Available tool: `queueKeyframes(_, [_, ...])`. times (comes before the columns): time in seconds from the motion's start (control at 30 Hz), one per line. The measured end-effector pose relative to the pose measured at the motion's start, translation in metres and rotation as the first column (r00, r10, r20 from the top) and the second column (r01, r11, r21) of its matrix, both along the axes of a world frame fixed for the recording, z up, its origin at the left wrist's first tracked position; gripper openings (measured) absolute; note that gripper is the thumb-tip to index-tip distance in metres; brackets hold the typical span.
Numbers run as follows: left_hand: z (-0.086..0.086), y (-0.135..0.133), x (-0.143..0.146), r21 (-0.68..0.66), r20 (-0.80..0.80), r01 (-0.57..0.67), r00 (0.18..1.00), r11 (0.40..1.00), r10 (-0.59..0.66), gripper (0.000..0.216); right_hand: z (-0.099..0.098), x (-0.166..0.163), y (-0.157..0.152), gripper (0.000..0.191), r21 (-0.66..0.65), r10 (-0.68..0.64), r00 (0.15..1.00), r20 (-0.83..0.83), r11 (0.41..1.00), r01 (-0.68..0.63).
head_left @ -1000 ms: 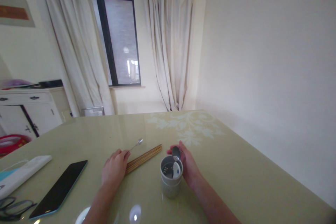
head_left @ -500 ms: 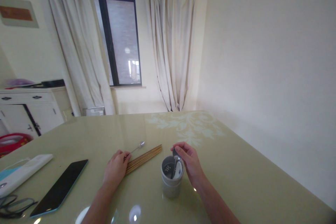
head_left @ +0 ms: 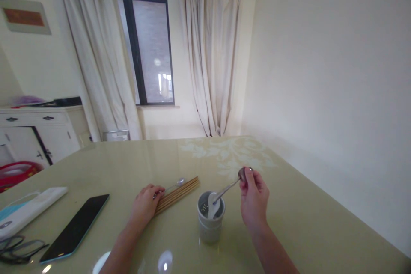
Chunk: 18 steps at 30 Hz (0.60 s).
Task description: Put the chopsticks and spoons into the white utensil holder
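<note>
My right hand (head_left: pixel 254 199) pinches a metal spoon (head_left: pixel 227 188) by its bowl end. The spoon slants down to the left, its lower end at the mouth of a grey cup (head_left: pixel 210 227). Inside that cup stand a white soup spoon (head_left: pixel 212 209) and, at the bottom, a pattern of pale holes. To the left, my left hand (head_left: pixel 146 203) has its fingers closed on the handle of a second metal spoon (head_left: pixel 181 182). Beside it a bundle of several wooden chopsticks (head_left: pixel 176 197) lies slantwise on the table, partly under the hand.
A black phone (head_left: pixel 75 227), a white power strip-like object (head_left: pixel 35 209) and dark-framed glasses (head_left: pixel 21 250) lie on the left of the glossy table (head_left: pixel 308 222). A white cabinet (head_left: pixel 58 137) and a red object (head_left: pixel 19 173) stand beyond the table's left edge. A wall borders the right.
My right hand has moved right and up from the cup, drawing the metal spoon mostly out. The spoon at my left hand has shifted right, closer to the chopsticks.
</note>
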<state>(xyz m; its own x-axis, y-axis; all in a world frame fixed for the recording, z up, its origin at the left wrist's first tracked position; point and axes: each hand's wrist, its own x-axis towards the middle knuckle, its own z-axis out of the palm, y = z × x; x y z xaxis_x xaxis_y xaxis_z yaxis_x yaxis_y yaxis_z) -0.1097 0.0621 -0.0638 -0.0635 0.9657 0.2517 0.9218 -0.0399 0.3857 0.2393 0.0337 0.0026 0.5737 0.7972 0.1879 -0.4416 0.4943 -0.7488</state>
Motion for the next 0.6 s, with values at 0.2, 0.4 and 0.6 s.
queueKeyframes(0.2, [0.002, 0.0, 0.008, -0.039, 0.108, 0.068, 0.992, 0.997, -0.063, 0.032, -0.031, -0.01, 0.015, 0.043, -0.293, 0.197, 0.971, -0.135, 0.928, -0.229])
queueKeyframes(0.4, [0.006, -0.006, 0.017, -0.089, 0.191, 0.163, 0.971, 0.983, -0.143, 0.029, -0.041, -0.037, 0.012, 0.041, -0.314, 0.358, 0.926, -0.12, 0.871, -0.378])
queueKeyframes(0.6, [0.016, -0.017, 0.04, 0.251, 0.235, 0.187, 0.94, 0.95, -0.247, 0.038, -0.038, -0.049, 0.015, 0.049, -0.321, 0.461, 0.879, -0.122, 0.82, -0.474])
